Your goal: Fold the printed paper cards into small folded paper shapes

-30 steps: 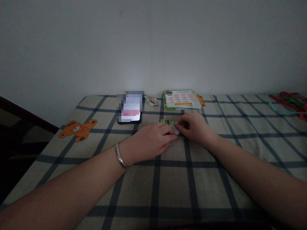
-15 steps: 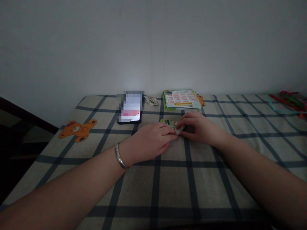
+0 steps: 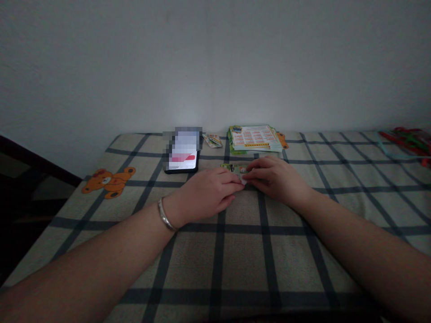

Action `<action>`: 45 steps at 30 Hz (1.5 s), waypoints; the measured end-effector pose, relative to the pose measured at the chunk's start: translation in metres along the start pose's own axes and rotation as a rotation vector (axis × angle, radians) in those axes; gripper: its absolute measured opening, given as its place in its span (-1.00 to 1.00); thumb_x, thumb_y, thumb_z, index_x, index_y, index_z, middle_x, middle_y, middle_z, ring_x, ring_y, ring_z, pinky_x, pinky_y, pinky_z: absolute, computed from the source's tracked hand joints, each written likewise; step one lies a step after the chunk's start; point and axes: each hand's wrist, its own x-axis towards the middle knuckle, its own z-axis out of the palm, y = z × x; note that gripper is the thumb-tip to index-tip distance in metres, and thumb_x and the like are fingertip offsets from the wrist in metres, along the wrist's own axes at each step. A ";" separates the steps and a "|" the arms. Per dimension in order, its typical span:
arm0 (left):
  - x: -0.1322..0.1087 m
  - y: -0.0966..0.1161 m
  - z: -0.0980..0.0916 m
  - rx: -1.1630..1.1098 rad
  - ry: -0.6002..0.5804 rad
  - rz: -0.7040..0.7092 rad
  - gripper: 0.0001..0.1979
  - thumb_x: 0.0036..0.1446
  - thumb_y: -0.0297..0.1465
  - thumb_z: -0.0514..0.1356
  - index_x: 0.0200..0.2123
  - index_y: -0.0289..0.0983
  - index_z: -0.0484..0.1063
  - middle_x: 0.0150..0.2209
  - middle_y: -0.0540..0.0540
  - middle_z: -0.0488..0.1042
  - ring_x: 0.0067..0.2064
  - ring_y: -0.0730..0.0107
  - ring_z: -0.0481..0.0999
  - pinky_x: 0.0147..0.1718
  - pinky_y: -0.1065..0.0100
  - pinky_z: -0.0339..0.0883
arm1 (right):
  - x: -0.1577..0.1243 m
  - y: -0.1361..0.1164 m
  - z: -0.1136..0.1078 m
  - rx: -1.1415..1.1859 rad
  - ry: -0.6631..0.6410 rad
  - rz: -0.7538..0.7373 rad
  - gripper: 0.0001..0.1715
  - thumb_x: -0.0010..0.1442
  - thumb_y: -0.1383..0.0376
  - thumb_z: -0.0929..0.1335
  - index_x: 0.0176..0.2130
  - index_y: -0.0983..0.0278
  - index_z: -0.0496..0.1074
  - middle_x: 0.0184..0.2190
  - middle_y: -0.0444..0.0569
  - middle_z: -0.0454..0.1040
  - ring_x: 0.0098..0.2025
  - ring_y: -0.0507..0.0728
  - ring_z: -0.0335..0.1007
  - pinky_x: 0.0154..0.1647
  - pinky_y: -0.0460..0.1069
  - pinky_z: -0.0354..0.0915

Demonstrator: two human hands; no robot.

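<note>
Both my hands meet over a small green printed paper lying on the checked cloth. My left hand, with a silver bangle on the wrist, pinches the paper's near edge with closed fingers. From the right, my right hand pinches the same paper, fingertips touching those of the left. Most of the paper is hidden under the fingers.
A lit phone lies behind my left hand. A stack of printed sheets sits by the wall, with a small folded paper to its left. A bear print marks the cloth's left side. Red and green items lie far right.
Both hands and the paper have shifted slightly away from me, and the fingertips have drawn closer together over the paper.
</note>
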 end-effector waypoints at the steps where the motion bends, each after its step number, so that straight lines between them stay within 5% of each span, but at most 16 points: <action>1: 0.000 0.000 0.000 -0.005 -0.002 -0.002 -0.70 0.23 -0.43 0.12 0.03 -0.26 0.42 0.01 -0.13 0.46 0.05 0.22 0.40 0.05 0.13 0.33 | 0.000 0.000 0.000 0.001 -0.004 0.000 -0.79 0.24 0.28 0.34 -0.18 0.17 0.58 -0.14 0.00 0.52 -0.12 0.16 0.40 -0.11 0.07 0.31; 18: 0.001 0.006 0.000 0.019 -0.001 -0.042 -0.72 0.23 -0.43 0.10 0.00 -0.28 0.42 0.00 -0.16 0.46 0.03 0.20 0.40 0.04 0.10 0.32 | 0.000 -0.004 0.001 -0.045 0.018 -0.013 -0.78 0.23 0.30 0.33 -0.19 0.16 0.59 -0.12 0.02 0.48 -0.12 0.17 0.36 -0.14 0.06 0.30; 26: 0.002 0.009 -0.002 0.043 0.012 -0.040 -0.73 0.23 -0.43 0.10 -0.02 -0.29 0.43 -0.03 -0.16 0.48 0.02 0.19 0.41 0.04 0.10 0.33 | 0.002 -0.004 -0.007 -0.019 -0.009 -0.117 -0.82 0.23 0.32 0.32 -0.30 0.22 0.55 -0.28 -0.01 0.52 -0.18 0.16 0.33 -0.12 0.07 0.27; 37: 0.003 0.009 -0.002 0.070 -0.019 -0.048 -0.74 0.24 -0.43 0.08 -0.04 -0.31 0.43 -0.04 -0.15 0.47 0.02 0.18 0.40 0.04 0.09 0.33 | -0.001 -0.006 -0.013 -0.005 -0.112 -0.134 -0.77 0.27 0.31 0.29 -0.23 0.22 0.57 -0.20 -0.01 0.54 -0.16 0.16 0.37 -0.11 0.07 0.29; 45: 0.002 0.011 -0.002 0.099 -0.029 -0.045 -0.73 0.24 -0.42 0.09 -0.03 -0.31 0.42 -0.03 -0.13 0.47 0.02 0.18 0.40 0.03 0.10 0.34 | -0.003 0.000 -0.013 0.006 -0.068 -0.170 -0.77 0.23 0.33 0.32 -0.17 0.19 0.57 -0.13 0.00 0.51 -0.08 0.18 0.32 -0.06 0.08 0.27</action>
